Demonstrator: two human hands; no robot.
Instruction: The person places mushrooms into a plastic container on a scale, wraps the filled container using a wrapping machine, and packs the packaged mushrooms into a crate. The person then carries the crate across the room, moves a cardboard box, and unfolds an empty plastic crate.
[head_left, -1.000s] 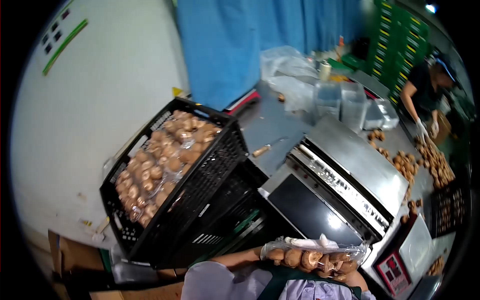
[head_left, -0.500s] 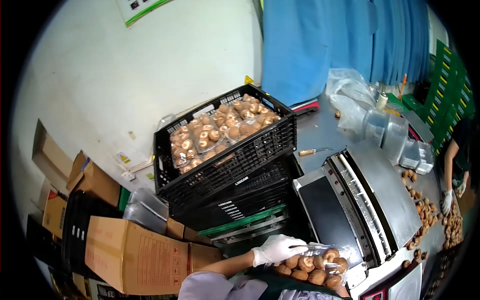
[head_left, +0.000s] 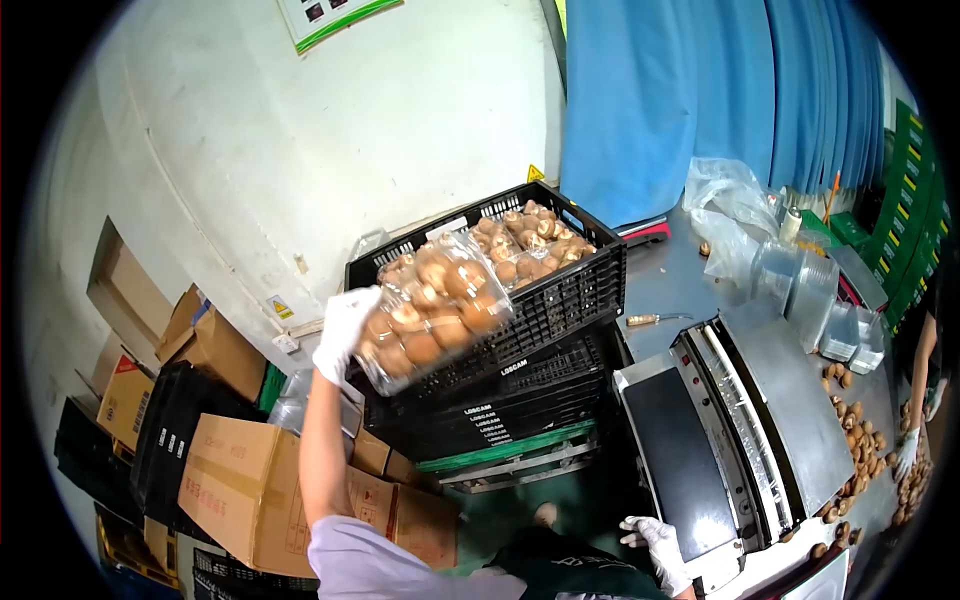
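My gloved left hand (head_left: 345, 332) grips the left end of a clear plastic pack of brown mushrooms (head_left: 432, 312), tilted and slightly blurred. It hangs over the near left side of a black plastic crate (head_left: 560, 291). Inside the crate lie several more mushroom packs (head_left: 535, 240), caps and pale stems showing through the film. My gloved right hand (head_left: 660, 552) is low in the view beside the front corner of the wrapping machine (head_left: 680, 455), fingers loosely apart with nothing in them.
Below the top crate stand stacked black crates (head_left: 490, 410) on a green base. Cardboard boxes (head_left: 235, 490) are at left. On the metal table lie a knife (head_left: 655, 319), clear trays (head_left: 800, 290) and loose mushrooms (head_left: 860, 450). A co-worker's gloved hand (head_left: 907, 455) is at far right.
My left hand has carried the mushroom pack from in front of my body up and left to the crate. My right hand, hidden before, now shows beside the machine. The view has shifted slightly.
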